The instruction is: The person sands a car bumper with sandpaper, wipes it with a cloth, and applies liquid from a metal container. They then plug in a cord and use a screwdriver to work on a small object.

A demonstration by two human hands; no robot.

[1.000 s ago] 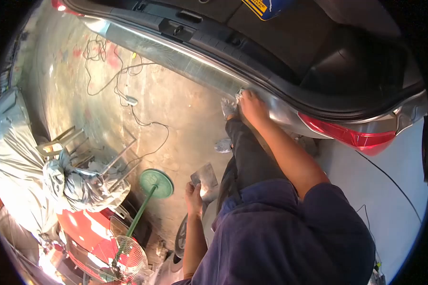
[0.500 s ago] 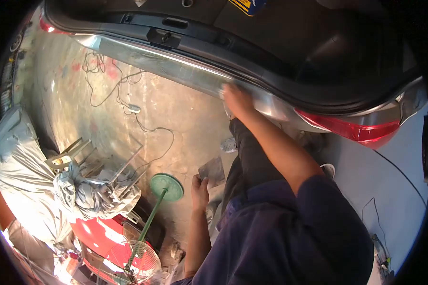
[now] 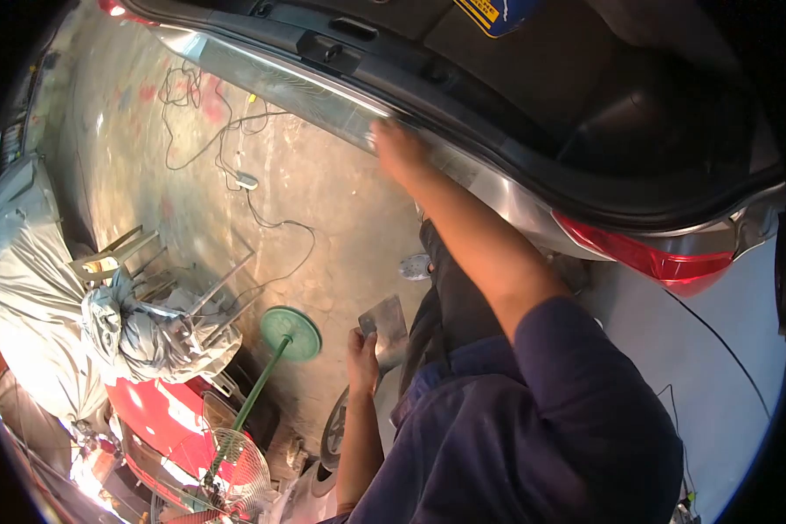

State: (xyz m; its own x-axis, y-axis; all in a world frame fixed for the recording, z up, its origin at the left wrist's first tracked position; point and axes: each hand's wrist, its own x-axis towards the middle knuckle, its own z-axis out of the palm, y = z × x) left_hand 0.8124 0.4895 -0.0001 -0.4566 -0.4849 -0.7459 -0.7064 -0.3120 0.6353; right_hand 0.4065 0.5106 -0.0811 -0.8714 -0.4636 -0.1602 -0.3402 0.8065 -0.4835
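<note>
A silver car bumper (image 3: pixel 297 98) runs below the open black trunk. My right hand (image 3: pixel 399 150) is at the bumper's edge, blurred by motion, with something pale at its fingertips too small to make out. Lower down, my left hand (image 3: pixel 361 360) grips a thin grey rectangular sheet (image 3: pixel 384 323) by its edge, away from the car and above the floor.
A red tail light (image 3: pixel 646 253) is at the right. Cables (image 3: pixel 245 181) lie on the stained floor. A green-based stand fan (image 3: pixel 292 333), a covered bundle (image 3: pixel 35 288) and a red panel (image 3: pixel 162 419) are at lower left. A blue can (image 3: pixel 496 13) stands in the trunk.
My right hand has moved left along the bumper. My left hand still holds the grey sheet, now turned slightly. The whole view has shifted a little.
</note>
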